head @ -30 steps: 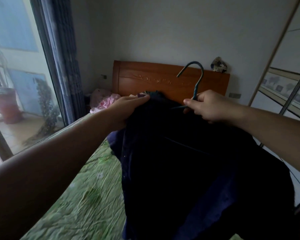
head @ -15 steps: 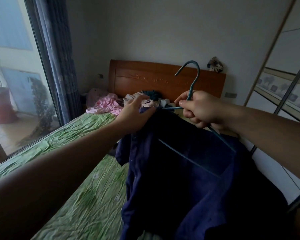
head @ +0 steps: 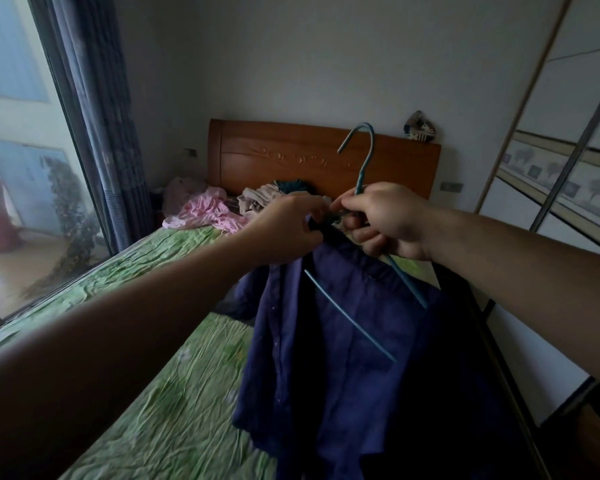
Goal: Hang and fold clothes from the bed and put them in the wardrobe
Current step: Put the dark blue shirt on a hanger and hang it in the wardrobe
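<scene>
One navy shirt (head: 343,341) on blue hanger (head: 364,161); right hand (head: 385,220) grip holding hanger neck, left hand (head: 288,230) pinching collar

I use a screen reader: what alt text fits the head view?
Two bare hands work a dark blue shirt onto a blue wire hanger: the right hand grips the hanger's neck, the left hand holds the collar. Behind, clothes lie on a green-sheeted bed.

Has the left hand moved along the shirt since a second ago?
Yes. The left hand shifted right toward the hanger neck, nearly meeting the right hand; judged against the headboard.
</scene>
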A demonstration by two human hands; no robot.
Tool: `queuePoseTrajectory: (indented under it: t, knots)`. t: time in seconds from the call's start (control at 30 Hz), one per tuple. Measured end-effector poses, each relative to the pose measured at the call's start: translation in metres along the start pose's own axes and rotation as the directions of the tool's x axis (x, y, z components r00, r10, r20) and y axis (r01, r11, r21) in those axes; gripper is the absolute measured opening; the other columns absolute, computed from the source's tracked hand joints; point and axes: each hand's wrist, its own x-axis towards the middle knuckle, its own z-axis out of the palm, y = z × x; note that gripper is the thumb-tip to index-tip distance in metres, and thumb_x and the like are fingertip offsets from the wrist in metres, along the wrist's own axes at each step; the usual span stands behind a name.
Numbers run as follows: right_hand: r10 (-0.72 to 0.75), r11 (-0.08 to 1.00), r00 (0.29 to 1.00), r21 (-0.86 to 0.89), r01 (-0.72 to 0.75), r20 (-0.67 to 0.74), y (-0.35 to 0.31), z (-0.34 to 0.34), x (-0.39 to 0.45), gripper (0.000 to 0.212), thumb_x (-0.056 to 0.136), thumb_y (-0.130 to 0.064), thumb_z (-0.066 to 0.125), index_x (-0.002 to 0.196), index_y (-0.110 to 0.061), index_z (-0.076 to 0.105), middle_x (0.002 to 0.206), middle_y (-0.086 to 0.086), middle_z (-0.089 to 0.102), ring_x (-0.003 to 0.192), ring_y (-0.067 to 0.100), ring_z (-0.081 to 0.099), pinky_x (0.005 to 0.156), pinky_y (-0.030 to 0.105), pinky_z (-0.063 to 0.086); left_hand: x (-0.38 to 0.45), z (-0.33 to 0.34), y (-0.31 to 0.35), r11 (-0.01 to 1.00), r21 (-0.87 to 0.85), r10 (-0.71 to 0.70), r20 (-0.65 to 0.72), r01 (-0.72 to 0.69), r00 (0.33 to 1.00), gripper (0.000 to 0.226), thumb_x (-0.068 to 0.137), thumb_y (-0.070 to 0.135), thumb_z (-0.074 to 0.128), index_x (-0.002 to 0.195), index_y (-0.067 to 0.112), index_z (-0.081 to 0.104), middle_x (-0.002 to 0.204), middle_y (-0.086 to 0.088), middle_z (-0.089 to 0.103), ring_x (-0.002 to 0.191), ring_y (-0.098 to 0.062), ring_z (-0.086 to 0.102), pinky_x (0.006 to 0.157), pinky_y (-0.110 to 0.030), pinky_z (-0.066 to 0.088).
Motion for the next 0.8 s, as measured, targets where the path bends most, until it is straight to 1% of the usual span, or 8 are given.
queuePoseTrajectory:
  t: [0.1, 0.17, 0.23, 0.33, 0.43, 0.53, 0.7, 0.8]
  knots:
    - [-0.01, 0.994, 1.0, 0.108, 0.012, -0.017, -0.004, 0.001, 0.003, 0.021, 0.102, -0.016, 0.036, 0.088, -0.011, 0.05, 0.064, 0.003, 0.04, 0.043, 0.008, 0.034, 0.033, 0.016, 0.029, 0.003, 0.0, 0.011, 0.994, -0.093, -0.05, -0.01, 0.048, 0.999, 0.024, 0.086, 0.023, 0.066, 0.11, 0.024, 0.063, 0.092, 0.009, 0.06, 0.08, -0.009, 0.058, 0.07, -0.025, 0.043]
    - [-0.049, 0.992, 0.995, 0.108, 0.059, -0.088, -0.007, 0.001, 0.005, 0.021, 0.102, -0.013, 0.037, 0.087, -0.011, 0.053, 0.064, 0.005, 0.047, 0.046, 0.012, 0.042, 0.034, 0.017, 0.037, 0.006, 0.0, 0.022, 0.959, -0.207, -0.213, -0.085, 0.192, 0.973, 0.019, 0.088, 0.029, 0.064, 0.107, 0.024, 0.062, 0.087, 0.011, 0.061, 0.074, -0.006, 0.057, 0.065, -0.024, 0.042]
    - [-0.083, 0.986, 0.981, 0.13, 0.106, -0.178, -0.013, -0.002, 0.009, 0.022, 0.102, -0.008, 0.035, 0.087, -0.01, 0.052, 0.065, 0.009, 0.051, 0.046, 0.015, 0.048, 0.035, 0.018, 0.042, 0.004, 0.0, 0.036, 0.879, -0.365, -0.357, -0.08, 0.306, 0.931, 0.016, 0.091, 0.034, 0.059, 0.091, 0.018, 0.063, 0.078, 0.005, 0.063, 0.066, -0.009, 0.058, 0.059, -0.026, 0.043]
    - [-0.084, 0.985, 0.954, 0.12, 0.123, -0.289, -0.021, -0.014, 0.018, 0.023, 0.101, -0.003, 0.029, 0.092, -0.007, 0.05, 0.073, 0.014, 0.057, 0.051, 0.018, 0.059, 0.038, 0.022, 0.049, -0.008, 0.0, 0.06, 0.797, -0.531, -0.245, 0.153, 0.289, 0.957, 0.045, 0.093, 0.047, 0.051, 0.068, 0.013, 0.066, 0.058, 0.003, 0.062, 0.05, -0.01, 0.057, 0.053, -0.023, 0.043]
    - [-0.075, 0.995, 0.942, 0.033, 0.091, -0.327, -0.025, -0.024, 0.026, 0.023, 0.1, -0.001, 0.026, 0.096, -0.007, 0.048, 0.088, 0.018, 0.059, 0.065, 0.023, 0.064, 0.042, 0.026, 0.053, -0.011, 0.004, 0.083, 0.879, -0.398, -0.12, 0.346, 0.261, 0.931, 0.053, 0.086, 0.058, 0.054, 0.072, 0.01, 0.07, 0.052, 0.004, 0.062, 0.045, -0.006, 0.056, 0.046, -0.018, 0.044]
    - [-0.065, 0.998, 0.943, 0.001, 0.069, -0.325, -0.028, -0.027, 0.031, 0.022, 0.098, 0.0, 0.028, 0.106, -0.004, 0.047, 0.096, 0.02, 0.06, 0.068, 0.024, 0.067, 0.044, 0.026, 0.053, 0.0, 0.011, 0.09, 0.88, -0.378, -0.129, 0.393, 0.288, 0.911, 0.046, 0.085, 0.051, 0.063, 0.05, 0.021, 0.063, 0.041, 0.007, 0.05, 0.039, -0.006, 0.048, 0.041, -0.018, 0.039]
    - [-0.067, 0.997, 0.961, -0.045, 0.057, -0.268, -0.026, -0.038, 0.028, 0.019, 0.1, -0.012, 0.041, 0.117, -0.005, 0.047, 0.097, 0.015, 0.063, 0.076, 0.024, 0.066, 0.056, 0.031, 0.056, 0.01, 0.027, 0.088, 0.548, -0.705, -0.117, 0.467, 0.449, 0.876, 0.037, 0.089, 0.033, 0.065, 0.056, 0.021, 0.054, 0.042, 0.01, 0.041, 0.035, -0.005, 0.039, 0.037, -0.017, 0.031]
    - [-0.065, 0.985, 0.963, -0.171, 0.02, -0.261, -0.017, -0.053, 0.023, 0.035, 0.097, -0.026, 0.051, 0.127, -0.009, 0.047, 0.11, 0.01, 0.062, 0.086, 0.023, 0.065, 0.068, 0.035, 0.055, 0.015, 0.041, 0.095, 0.479, -0.762, -0.073, 0.461, 0.436, 0.885, 0.028, 0.091, 0.024, 0.063, 0.066, 0.014, 0.054, 0.04, 0.01, 0.04, 0.032, -0.003, 0.037, 0.035, -0.015, 0.03]
